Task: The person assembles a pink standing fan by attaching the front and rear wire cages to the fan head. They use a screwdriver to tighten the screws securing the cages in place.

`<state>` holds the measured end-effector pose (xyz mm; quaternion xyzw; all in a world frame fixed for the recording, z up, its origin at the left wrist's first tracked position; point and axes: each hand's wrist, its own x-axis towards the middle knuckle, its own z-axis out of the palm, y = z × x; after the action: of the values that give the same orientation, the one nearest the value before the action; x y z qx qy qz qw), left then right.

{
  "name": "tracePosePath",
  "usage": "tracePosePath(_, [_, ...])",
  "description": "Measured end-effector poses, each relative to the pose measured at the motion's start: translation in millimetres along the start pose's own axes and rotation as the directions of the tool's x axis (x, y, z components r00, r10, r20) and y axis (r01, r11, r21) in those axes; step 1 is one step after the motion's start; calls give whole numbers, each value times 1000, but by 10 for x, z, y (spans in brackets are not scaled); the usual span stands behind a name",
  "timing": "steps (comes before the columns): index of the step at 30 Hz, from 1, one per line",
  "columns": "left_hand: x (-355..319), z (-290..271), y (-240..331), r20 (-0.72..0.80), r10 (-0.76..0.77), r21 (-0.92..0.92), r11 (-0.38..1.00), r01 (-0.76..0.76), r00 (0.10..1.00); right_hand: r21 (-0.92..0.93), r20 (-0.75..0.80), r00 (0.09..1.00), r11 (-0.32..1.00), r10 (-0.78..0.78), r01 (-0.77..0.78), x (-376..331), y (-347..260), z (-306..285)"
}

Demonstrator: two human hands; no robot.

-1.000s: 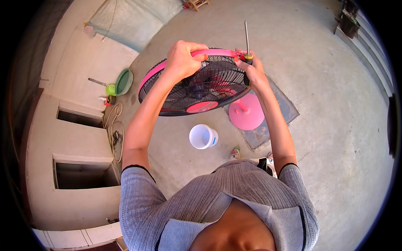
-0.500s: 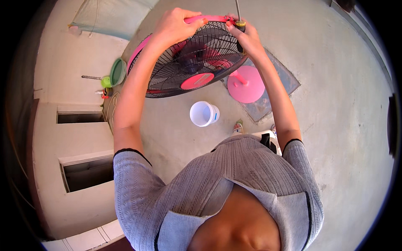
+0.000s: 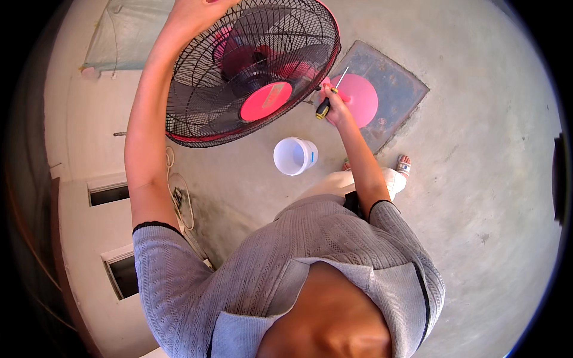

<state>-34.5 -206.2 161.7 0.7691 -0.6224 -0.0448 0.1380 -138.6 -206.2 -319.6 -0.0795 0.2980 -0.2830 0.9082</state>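
A pedestal fan's round head [image 3: 203, 110], with a black wire cage, pink rim and pink centre badge, fills the upper left. At the upper edge, my left hand [image 3: 194, 17] grips the cage's rim; part of its fingers is cut off. Below the cage's right side, my right hand [image 3: 338, 111] is closed round a screwdriver [image 3: 323, 108] with a black and yellow handle, its shaft pointing up and right. Behind that hand lies the fan's round pink base [image 3: 365, 102] on the floor. Dark blades show through the wires.
A white bucket [image 3: 306, 156] stands on the concrete floor below the fan. Under the pink base is a grey square plate [image 3: 403, 89] set in the floor. Along the left wall, with its dark openings [image 3: 122, 275], lies a pale cable [image 3: 186, 209].
My right hand has left the cage's top rim and come down near the pink base, still with the screwdriver. The fan head has shifted left and turned its front more into view.
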Motion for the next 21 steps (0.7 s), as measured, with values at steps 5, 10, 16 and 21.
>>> tracePosePath(5, [-29, -62, 222, -31, -35, 65, 997, 36, 999, 169, 124, 988, 979, 95, -116, -70, 480, 180])
tracePosePath(10, [137, -69, 8, 37, 228, 13, 973, -228, 973, 232, 173, 985, 971, 20, -61, 30, 631, 215])
tracePosePath(16, [264, -108, 56, -45, 90, 155, 985, -82, 995, 57, 88, 996, 998, -21, 16, -113, 487, 259])
tracePosePath(21, [268, -65, 32, -116, 89, 250, 967, -58, 989, 57, 96, 994, 997, 51, -57, -75, 591, 149])
